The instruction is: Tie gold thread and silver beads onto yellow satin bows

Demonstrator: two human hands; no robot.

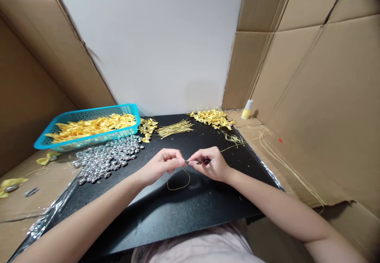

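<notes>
Over the middle of the black tabletop, my left hand is closed in a pinch on a thin yellow cord. The cord hangs below the fingers in a loose loop. Almost touching it, my right hand pinches the same cord between thumb and forefinger. A small dark tool, its kind not clear, is also tucked in the right hand. The fingertips hide the point where the cord is gripped. Beyond the hands lies a bundle of cut gold cords.
At the left, a turquoise basket holds yellow ribbon pieces, with many silver beads before it. Yellow bows are heaped at the back right, near cord scraps. A thread spool stands by the cardboard wall.
</notes>
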